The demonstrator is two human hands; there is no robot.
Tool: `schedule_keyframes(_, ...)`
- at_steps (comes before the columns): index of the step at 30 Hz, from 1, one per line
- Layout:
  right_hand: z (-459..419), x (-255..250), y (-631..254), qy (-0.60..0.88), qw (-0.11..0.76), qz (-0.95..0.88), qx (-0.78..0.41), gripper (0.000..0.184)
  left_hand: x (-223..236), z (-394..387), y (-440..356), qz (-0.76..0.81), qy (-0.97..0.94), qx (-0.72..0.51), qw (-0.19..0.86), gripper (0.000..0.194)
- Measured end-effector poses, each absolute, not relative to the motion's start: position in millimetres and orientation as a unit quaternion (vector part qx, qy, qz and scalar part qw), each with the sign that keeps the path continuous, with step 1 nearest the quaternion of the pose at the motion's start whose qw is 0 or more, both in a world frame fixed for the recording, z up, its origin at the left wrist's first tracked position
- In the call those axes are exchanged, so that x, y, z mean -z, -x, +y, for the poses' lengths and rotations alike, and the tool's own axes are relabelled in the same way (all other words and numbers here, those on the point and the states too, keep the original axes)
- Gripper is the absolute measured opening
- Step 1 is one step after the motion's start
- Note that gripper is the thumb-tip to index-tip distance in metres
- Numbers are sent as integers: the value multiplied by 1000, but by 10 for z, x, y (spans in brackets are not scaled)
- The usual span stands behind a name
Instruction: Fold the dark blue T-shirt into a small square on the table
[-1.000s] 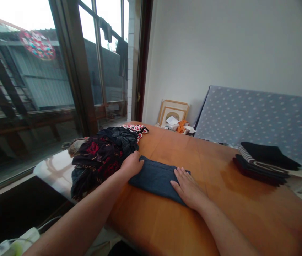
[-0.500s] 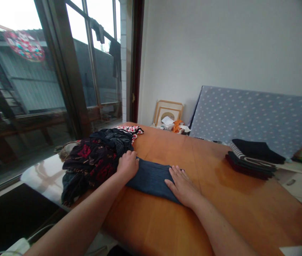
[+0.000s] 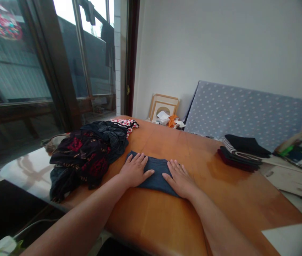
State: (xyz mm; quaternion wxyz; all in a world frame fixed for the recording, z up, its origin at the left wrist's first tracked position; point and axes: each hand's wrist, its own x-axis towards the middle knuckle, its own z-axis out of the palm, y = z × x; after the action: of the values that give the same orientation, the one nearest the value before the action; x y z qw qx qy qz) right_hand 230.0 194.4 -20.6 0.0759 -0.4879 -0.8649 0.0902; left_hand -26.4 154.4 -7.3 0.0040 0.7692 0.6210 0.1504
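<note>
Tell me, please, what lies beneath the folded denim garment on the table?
The folded denim garment rests on a wooden tabletop; the wood directly beneath is covered from view.

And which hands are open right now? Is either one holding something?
Left hand: open, pressed flat on the folded dark blue cloth, not gripping it.
Right hand: open, pressed flat on the same cloth, not gripping it.

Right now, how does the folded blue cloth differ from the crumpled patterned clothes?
The folded blue cloth is flat; the patterned clothes lie in a crumpled heap. The cloth is plain; the clothes show red print on black. Your left hand and right hand rest on the cloth, not the clothes. Both are dark fabric.
</note>
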Motion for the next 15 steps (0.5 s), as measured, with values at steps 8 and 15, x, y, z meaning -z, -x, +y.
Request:
schedule_keyframes(8, 1915, 175, -2272, 496, 59, -862, -84, 85, 75, 1533, 235, 624, -760, -181, 8, 79)
schedule_keyframes(15, 1986, -7, -2281, 503, 34, -858, -101, 89, 98, 1555, 238, 622, -761, -184, 14, 83)
